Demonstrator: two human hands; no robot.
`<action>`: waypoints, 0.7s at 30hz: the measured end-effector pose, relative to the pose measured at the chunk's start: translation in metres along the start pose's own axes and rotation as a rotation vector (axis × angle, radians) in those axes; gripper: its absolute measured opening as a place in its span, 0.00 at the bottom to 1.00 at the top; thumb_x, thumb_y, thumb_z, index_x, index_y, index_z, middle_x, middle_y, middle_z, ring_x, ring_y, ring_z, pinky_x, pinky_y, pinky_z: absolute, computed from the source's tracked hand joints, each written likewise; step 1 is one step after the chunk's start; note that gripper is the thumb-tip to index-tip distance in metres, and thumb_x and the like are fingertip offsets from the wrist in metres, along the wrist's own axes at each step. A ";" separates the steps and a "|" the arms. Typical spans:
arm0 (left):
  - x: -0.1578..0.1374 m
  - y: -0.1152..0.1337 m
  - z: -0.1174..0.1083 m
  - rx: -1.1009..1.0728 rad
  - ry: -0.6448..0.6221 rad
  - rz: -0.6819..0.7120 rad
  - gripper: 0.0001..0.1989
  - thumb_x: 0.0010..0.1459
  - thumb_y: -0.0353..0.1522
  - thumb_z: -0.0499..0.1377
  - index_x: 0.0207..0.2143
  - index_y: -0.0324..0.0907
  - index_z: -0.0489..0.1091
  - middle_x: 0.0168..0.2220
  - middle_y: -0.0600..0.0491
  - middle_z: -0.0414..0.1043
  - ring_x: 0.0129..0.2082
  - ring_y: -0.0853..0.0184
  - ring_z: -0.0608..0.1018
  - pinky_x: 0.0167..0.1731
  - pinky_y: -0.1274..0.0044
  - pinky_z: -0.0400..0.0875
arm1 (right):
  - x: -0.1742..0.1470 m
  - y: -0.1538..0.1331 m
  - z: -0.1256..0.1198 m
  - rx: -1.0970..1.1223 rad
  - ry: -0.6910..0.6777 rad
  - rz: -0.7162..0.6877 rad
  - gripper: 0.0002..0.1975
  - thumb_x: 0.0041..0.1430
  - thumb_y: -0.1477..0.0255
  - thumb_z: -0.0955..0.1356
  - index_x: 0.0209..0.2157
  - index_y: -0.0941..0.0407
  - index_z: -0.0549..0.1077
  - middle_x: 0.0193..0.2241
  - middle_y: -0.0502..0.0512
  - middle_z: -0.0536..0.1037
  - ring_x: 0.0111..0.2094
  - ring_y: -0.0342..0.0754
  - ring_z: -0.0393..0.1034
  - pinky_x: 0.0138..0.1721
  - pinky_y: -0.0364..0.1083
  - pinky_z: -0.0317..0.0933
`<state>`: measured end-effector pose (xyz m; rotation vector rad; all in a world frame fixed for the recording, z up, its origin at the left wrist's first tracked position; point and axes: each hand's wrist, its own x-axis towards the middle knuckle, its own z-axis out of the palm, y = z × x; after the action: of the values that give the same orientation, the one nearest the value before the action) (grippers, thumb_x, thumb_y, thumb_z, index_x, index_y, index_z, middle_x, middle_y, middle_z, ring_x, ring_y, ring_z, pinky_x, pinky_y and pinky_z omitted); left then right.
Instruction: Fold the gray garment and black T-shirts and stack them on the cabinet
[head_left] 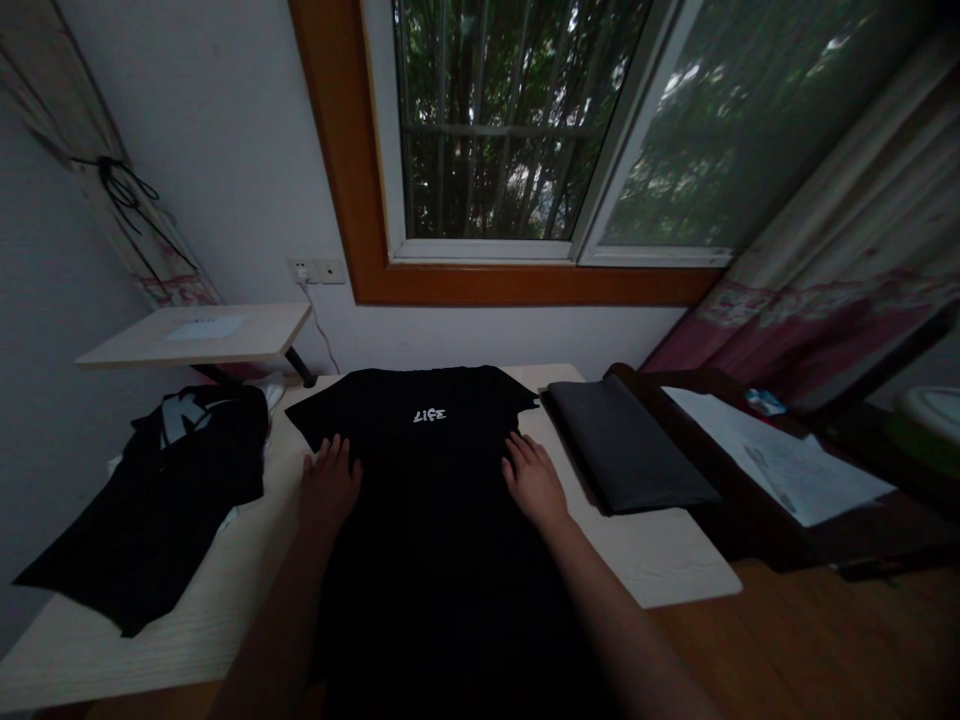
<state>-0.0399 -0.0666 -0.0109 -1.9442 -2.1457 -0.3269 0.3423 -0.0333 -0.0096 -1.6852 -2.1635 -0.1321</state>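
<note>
A black T-shirt point(442, 500) with small white lettering lies spread out on the pale wooden table point(660, 560), its sleeves toward the window and its lower part reaching past the near edge. My left hand point(330, 482) rests flat on the shirt's left side below the sleeve, fingers outstretched. On the opposite side, my right hand point(534, 480) lies with its fingers extended over the shirt's right edge, just under the other sleeve. Neither hand appears to grip the cloth. The dark fabric hides its folds.
Another black garment point(180, 500) with a grey print lies at the table's left, below a raised shelf point(202, 335). To the right lies a dark grey flat folder-like item point(622, 440). Beyond it, papers point(772, 450) rest on a dark piece of furniture. A window point(525, 130) is ahead.
</note>
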 end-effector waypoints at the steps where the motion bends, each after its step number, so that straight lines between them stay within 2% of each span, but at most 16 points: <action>1: 0.000 0.000 0.000 0.004 0.002 0.001 0.28 0.67 0.37 0.45 0.63 0.33 0.65 0.67 0.37 0.60 0.68 0.49 0.62 0.65 0.51 0.53 | 0.000 0.000 0.000 0.000 0.000 0.002 0.23 0.70 0.68 0.59 0.61 0.59 0.70 0.64 0.61 0.68 0.67 0.57 0.56 0.67 0.59 0.49; 7: -0.001 -0.001 0.002 0.006 0.014 -0.003 0.27 0.67 0.37 0.46 0.62 0.34 0.66 0.67 0.38 0.61 0.68 0.49 0.61 0.66 0.52 0.52 | -0.003 -0.003 -0.001 -0.001 -0.005 0.013 0.23 0.70 0.67 0.58 0.61 0.58 0.69 0.64 0.60 0.68 0.66 0.57 0.56 0.66 0.59 0.49; 13: -0.001 -0.006 0.001 -0.045 0.045 0.036 0.23 0.66 0.36 0.48 0.58 0.37 0.70 0.64 0.41 0.66 0.69 0.49 0.60 0.65 0.53 0.54 | -0.003 -0.005 -0.005 0.009 0.005 0.018 0.22 0.70 0.67 0.59 0.60 0.58 0.70 0.62 0.61 0.69 0.66 0.58 0.57 0.66 0.59 0.50; 21: -0.006 -0.013 0.002 -0.066 0.025 0.074 0.24 0.66 0.36 0.48 0.60 0.40 0.69 0.65 0.44 0.66 0.68 0.48 0.62 0.64 0.52 0.56 | -0.010 -0.007 -0.008 0.010 0.005 0.021 0.22 0.70 0.68 0.59 0.61 0.57 0.70 0.63 0.60 0.69 0.65 0.58 0.57 0.66 0.59 0.49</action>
<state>-0.0522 -0.0731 -0.0152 -2.0381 -2.0661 -0.4116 0.3392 -0.0466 -0.0044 -1.7004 -2.1386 -0.1189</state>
